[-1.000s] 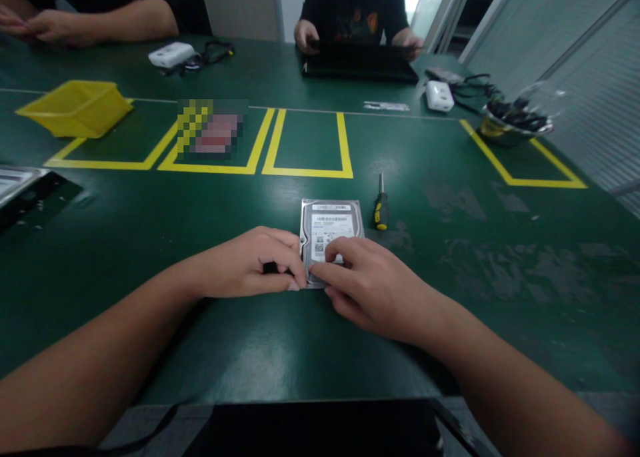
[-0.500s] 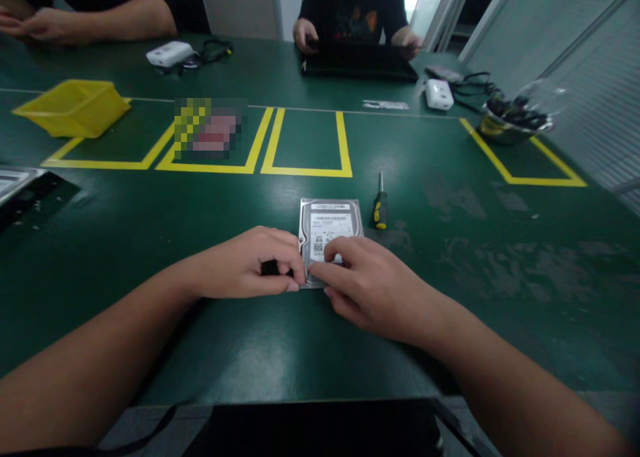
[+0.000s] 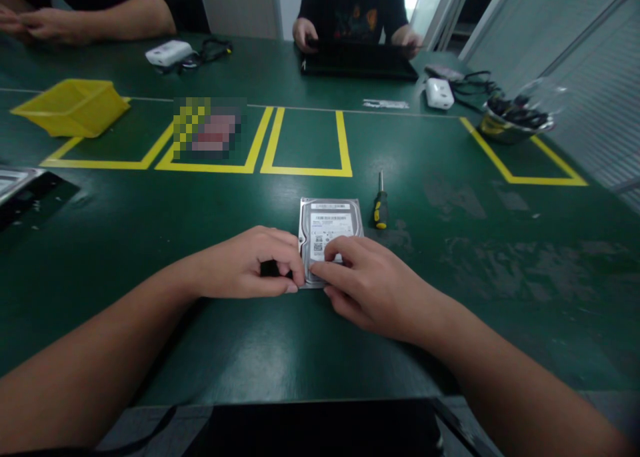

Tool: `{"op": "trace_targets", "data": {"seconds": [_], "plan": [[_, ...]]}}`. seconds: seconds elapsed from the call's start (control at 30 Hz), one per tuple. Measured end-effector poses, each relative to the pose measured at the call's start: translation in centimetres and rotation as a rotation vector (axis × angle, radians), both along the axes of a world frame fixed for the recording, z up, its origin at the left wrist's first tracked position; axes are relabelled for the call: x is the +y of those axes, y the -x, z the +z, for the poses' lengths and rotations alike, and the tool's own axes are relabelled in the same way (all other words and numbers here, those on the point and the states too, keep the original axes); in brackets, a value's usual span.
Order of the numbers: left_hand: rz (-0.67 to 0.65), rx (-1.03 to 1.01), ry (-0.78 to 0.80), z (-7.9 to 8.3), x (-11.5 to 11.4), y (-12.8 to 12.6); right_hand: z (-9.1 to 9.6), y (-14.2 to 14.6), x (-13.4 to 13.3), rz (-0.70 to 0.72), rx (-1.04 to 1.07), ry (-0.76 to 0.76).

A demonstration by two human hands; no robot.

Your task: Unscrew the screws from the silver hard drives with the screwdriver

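A silver hard drive with a white label lies flat on the green table in front of me. My left hand is curled at the drive's near left corner, fingers pinched together against its edge. My right hand rests on the near end of the drive, fingertips pressed on its label and thumb at the front edge. What the left fingers pinch is too small to make out. A small screwdriver with a black and yellow handle lies just right of the drive.
Yellow tape outlines mark boxes beyond the drive. A yellow bin sits far left, a metal bowl of dark parts far right, white adapters with cables at the back. Two other people's hands rest at the far edge.
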State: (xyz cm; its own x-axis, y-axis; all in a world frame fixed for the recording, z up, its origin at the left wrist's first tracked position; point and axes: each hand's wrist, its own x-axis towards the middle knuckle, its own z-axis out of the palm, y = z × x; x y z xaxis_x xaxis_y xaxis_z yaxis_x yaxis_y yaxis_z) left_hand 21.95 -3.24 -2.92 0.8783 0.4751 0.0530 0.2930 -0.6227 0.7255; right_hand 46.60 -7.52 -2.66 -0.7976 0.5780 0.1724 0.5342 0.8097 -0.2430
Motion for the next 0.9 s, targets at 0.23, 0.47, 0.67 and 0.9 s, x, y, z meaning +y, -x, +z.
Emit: {"op": "trace_targets", "data": {"seconds": [0.23,0.47,0.67,0.9], "plan": [[0.000,0.014,-0.006,-0.14,0.15,0.04,0.02,0.06,-0.06,-0.001,0.004,-0.001],[0.006,0.025,0.008,-0.16,0.14,0.05,-0.13,0.01,0.05,0.003,0.019,-0.011],[0.010,0.029,0.006,-0.20,0.12,-0.06,-0.43,-0.01,0.16,-0.003,0.038,-0.014],[0.013,0.029,0.001,-0.24,0.13,-0.13,-0.26,0.00,0.17,-0.001,0.033,0.001]]}}
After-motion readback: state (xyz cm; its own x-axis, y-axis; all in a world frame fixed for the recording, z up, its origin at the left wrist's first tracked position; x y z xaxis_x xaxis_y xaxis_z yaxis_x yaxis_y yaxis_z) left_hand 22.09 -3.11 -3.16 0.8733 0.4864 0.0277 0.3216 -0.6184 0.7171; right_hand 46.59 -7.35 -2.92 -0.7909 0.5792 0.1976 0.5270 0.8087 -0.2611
